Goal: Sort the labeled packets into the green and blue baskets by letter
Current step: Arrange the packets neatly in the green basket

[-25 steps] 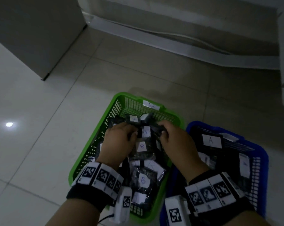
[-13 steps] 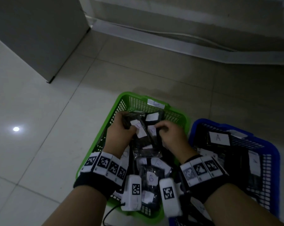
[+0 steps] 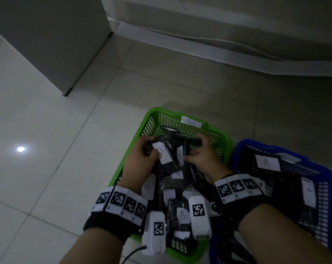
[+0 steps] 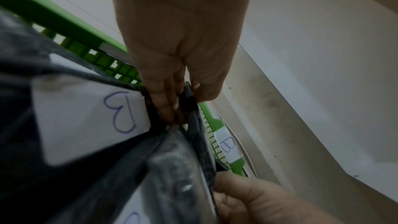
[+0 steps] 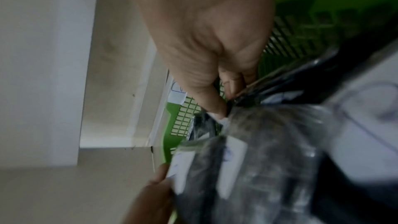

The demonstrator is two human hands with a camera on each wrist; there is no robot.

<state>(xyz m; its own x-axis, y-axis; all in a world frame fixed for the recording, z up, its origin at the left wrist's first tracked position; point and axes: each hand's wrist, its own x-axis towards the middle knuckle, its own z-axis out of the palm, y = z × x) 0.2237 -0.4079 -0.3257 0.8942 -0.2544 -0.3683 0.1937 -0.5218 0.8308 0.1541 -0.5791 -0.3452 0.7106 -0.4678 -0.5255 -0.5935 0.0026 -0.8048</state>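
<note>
**Packets gripped over the green basket, lower centre of the frame.**
A bundle of dark packets [image 3: 169,149] is pinched by the left hand [image 3: 140,161] and right hand [image 3: 201,159] above the green basket [image 3: 151,119], beside the blue basket [image 3: 329,176]. The film looks light, soft and slippery; edges are best gripped. The basket's B label [image 4: 228,146] is legible only in the left wrist view.

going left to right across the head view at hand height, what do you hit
tiled floor → green basket rim → left hand → packet labeled B → right hand → blue basket rim → packet labeled A
</note>
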